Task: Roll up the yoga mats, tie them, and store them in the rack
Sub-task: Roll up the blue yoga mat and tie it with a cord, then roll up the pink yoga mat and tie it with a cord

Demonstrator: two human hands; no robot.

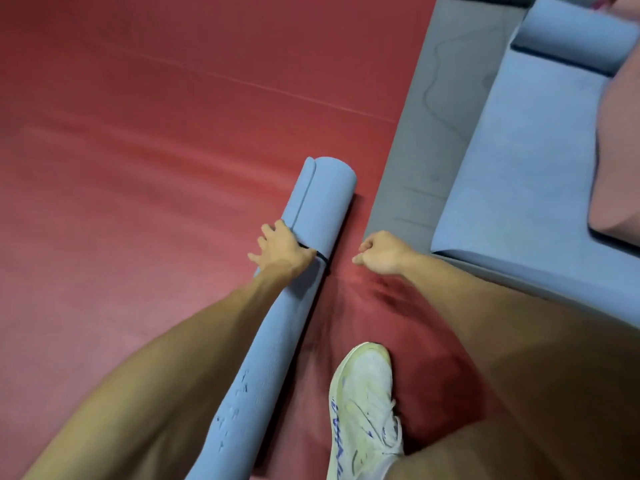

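A rolled blue yoga mat (318, 202) lies on the red floor, running from the lower left up to the centre. A thin dark strap (322, 258) circles the roll near its middle. My left hand (282, 249) rests on top of the roll right at the strap, fingers spread over the mat's left side. My right hand (382, 252) hovers just right of the roll with its fingers curled into a fist. Nothing shows inside that fist.
A second blue mat (519, 174) lies flat on the grey floor strip (433, 98) at right, its far end partly rolled (571, 39). A pink mat (620, 150) overlaps it at the right edge. My white shoe (363, 410) stands beside the roll.
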